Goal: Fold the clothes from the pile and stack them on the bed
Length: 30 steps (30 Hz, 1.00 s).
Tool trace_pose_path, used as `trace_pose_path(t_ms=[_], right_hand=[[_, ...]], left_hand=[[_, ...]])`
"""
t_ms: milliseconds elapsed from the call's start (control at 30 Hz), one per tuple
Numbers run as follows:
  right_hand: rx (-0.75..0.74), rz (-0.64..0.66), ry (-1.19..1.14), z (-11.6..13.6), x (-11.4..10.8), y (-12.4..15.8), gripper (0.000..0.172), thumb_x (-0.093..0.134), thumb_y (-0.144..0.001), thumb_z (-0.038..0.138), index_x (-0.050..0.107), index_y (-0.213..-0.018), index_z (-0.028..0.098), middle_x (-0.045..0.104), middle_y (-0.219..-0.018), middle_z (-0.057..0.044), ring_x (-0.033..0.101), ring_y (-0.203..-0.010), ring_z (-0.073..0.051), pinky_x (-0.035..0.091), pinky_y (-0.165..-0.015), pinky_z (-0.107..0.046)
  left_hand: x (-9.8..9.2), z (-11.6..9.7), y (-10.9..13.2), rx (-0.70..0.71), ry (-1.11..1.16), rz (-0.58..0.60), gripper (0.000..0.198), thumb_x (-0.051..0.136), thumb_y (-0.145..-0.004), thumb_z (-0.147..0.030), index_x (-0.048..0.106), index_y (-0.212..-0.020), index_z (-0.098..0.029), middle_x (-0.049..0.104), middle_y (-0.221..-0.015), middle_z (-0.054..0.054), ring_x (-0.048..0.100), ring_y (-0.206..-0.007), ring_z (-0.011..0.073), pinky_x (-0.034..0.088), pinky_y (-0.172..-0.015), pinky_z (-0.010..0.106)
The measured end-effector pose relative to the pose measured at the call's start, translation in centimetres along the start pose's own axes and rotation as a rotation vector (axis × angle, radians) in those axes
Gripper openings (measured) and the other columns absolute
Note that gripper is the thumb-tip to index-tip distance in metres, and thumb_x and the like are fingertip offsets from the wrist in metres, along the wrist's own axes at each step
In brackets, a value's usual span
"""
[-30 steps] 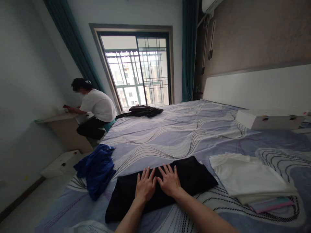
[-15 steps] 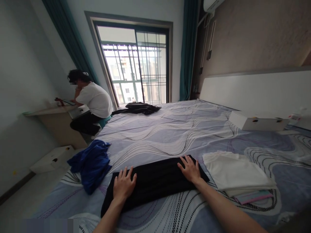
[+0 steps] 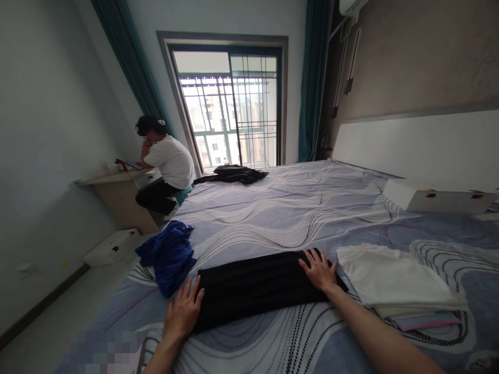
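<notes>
A black cloth [image 3: 249, 285], folded into a long flat band, lies across the near part of the bed [image 3: 273, 213]. At its left end rests my left hand [image 3: 182, 310], fingers spread, with the fingertips close to a crumpled blue garment [image 3: 169, 257]. My right hand [image 3: 320, 270] lies on the right end of the black cloth, its fingers spread too. Just right of it is a stack of folded white cloth [image 3: 397, 278], with a pink and teal folded piece [image 3: 429, 320] showing beneath.
A dark heap of clothing [image 3: 236, 174] lies at the bed's far edge. A white box [image 3: 440, 196] stands at the right near the headboard [image 3: 421, 143]. Someone in a white shirt [image 3: 171, 161] sits at a desk [image 3: 117, 179] on the left. Another white box [image 3: 113, 246] is on the floor.
My left hand has moved from the top of the black cloth to its left end. My right hand has shifted slightly toward the right end. The view has turned a little left.
</notes>
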State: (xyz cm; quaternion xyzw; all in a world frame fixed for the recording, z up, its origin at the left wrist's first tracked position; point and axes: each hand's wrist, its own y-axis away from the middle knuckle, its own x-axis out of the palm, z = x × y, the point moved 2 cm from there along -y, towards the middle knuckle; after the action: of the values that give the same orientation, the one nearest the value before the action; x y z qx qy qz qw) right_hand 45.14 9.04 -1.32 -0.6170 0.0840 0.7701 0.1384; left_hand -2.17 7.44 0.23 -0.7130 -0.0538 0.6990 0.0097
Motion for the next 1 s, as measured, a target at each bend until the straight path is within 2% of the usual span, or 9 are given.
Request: trace_pose_path(t_ms=[133, 233, 333, 433, 533, 633, 767, 900, 1000], right_hand=[[0.001, 0.036, 0.002, -0.4, -0.8, 0.3, 0.058, 0.023, -0.101, 0.056, 0.027, -0.156, 0.037, 0.019, -0.166, 0.004, 0.014, -0.152, -0.03, 0.008, -0.115, -0.071], [-0.042, -0.003, -0.003, 1.5, -1.6, 2.6, 0.065, 0.023, -0.099, 0.056, 0.023, -0.158, 0.029, 0.017, -0.166, 0.0, 0.007, -0.153, -0.034, 0.001, -0.112, -0.076], [-0.406, -0.04, -0.012, 6.7, -1.8, 7.6, 0.078, 0.036, -0.094, 0.054, 0.015, -0.16, 0.017, 0.01, -0.166, -0.006, -0.004, -0.153, -0.035, -0.013, -0.113, -0.071], [-0.81, 0.064, -0.111, 13.6, -1.2, 13.0, 0.09, 0.049, -0.087, 0.046, 0.006, -0.16, 0.014, 0.004, -0.166, -0.009, -0.005, -0.153, -0.033, -0.016, -0.116, -0.065], [-0.968, 0.152, -0.222, 19.8, -0.8, 15.7, 0.081, 0.046, -0.09, 0.037, 0.015, -0.159, 0.009, 0.014, -0.165, -0.014, 0.006, -0.153, -0.031, -0.011, -0.12, -0.059], [-0.969, 0.147, -0.246, 24.4, -0.3, 15.8, 0.079, 0.051, -0.086, 0.031, 0.026, -0.155, 0.002, 0.025, -0.162, -0.021, 0.018, -0.151, -0.034, 0.0, -0.123, -0.058], [-0.932, 0.073, -0.183, 28.5, 1.1, 15.3, 0.082, 0.061, -0.081, 0.028, 0.033, -0.15, -0.007, 0.027, -0.158, -0.029, 0.02, -0.148, -0.042, 0.018, -0.121, -0.057], [-0.838, 0.088, -0.245, 30.2, 2.2, 15.2, 0.064, 0.056, -0.083, 0.017, 0.045, -0.142, -0.006, 0.039, -0.152, -0.03, 0.026, -0.147, -0.042, 0.027, -0.118, -0.056], [-0.638, 0.099, -0.551, 29.6, 1.1, 14.1, 0.059, 0.056, -0.078, 0.01, 0.057, -0.136, 0.004, 0.055, -0.143, -0.021, 0.044, -0.139, -0.036, 0.036, -0.115, -0.048]], left_hand=[[0.0, 1.5, 1.3, -0.026, 0.031, -0.018, 0.057, 0.022, -0.099, -0.032, 0.036, -0.153, -0.026, 0.031, -0.163, 0.003, 0.031, -0.148, 0.0266, 0.026, -0.118, 0.053], [0.3, 2.1, 1.2, -0.051, 0.187, -0.011, 0.057, 0.017, -0.099, -0.031, 0.041, -0.151, -0.025, 0.036, -0.161, 0.001, 0.03, -0.148, 0.0244, 0.024, -0.119, 0.052], [0.9, 2.7, 0.7, -0.092, 0.356, -0.029, 0.057, 0.017, -0.1, -0.037, 0.042, -0.15, -0.025, 0.042, -0.157, 0.001, 0.03, -0.149, 0.0238, 0.022, -0.12, 0.054], [1.2, 3.4, 0.5, -0.107, 0.47, -0.101, 0.057, 0.017, -0.1, -0.04, 0.048, -0.146, -0.026, 0.051, -0.151, 0.003, 0.036, -0.146, 0.0213, 0.022, -0.122, 0.05], [1.3, 3.8, 0.5, -0.075, 0.567, -0.153, 0.061, 0.014, -0.099, -0.04, 0.054, -0.141, -0.021, 0.058, -0.145, 0.007, 0.043, -0.142, 0.0195, 0.027, -0.121, 0.042], [1.2, 4.0, 0.6, -0.064, 0.664, -0.164, 0.064, 0.014, -0.098, -0.044, 0.057, -0.137, -0.017, 0.057, -0.145, 0.009, 0.045, -0.14, 0.0193, 0.029, -0.121, 0.037], [0.7, 3.7, 0.8, -0.087, 0.763, -0.175, 0.066, 0.017, -0.097, -0.049, 0.057, -0.136, -0.013, 0.05, -0.151, 0.011, 0.04, -0.144, 0.0202, 0.026, -0.122, 0.036], [0.2, 3.5, 1.0, -0.128, 0.835, -0.184, 0.067, 0.016, -0.097, -0.052, 0.061, -0.132, -0.017, 0.051, -0.151, 0.009, 0.039, -0.145, 0.0213, 0.027, -0.122, 0.037], [0.1, 3.7, 0.9, -0.139, 0.866, -0.187, 0.065, 0.019, -0.097, -0.052, 0.064, -0.129, -0.019, 0.047, -0.154, 0.006, 0.038, -0.145, 0.0231, 0.028, -0.122, 0.041]])
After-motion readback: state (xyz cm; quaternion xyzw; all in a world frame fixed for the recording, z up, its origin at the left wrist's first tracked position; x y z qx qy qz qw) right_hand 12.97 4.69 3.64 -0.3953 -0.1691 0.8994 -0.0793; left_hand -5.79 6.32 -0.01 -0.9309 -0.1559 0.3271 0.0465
